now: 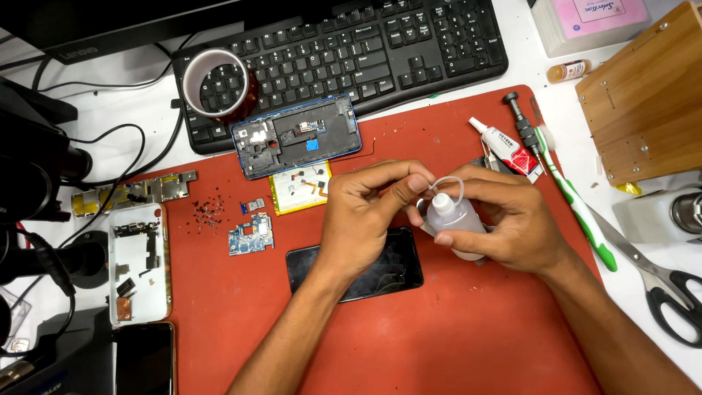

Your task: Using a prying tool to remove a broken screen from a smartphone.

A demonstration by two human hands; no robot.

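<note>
My right hand point(512, 223) grips a small translucent squeeze bottle point(455, 219) above the red work mat point(409, 344). My left hand point(365, 216) pinches the bottle's cap at the top with thumb and fingers. A black phone screen point(398, 274) lies flat on the mat just under both hands. A blue-rimmed phone frame point(296, 135) rests at the mat's far edge, leaning on the keyboard. A yellow battery piece point(296, 192) and a small blue circuit board point(250, 235) lie left of my left hand.
A black keyboard point(365, 51) with a tape roll point(217, 82) sits behind the mat. A glue tube point(506, 148), screwdriver point(521, 121), green-white toothbrush point(578, 205), scissors point(662, 285) and wooden box point(643, 95) lie right. A white phone back point(139, 263), metal parts and microscope point(36, 190) are left.
</note>
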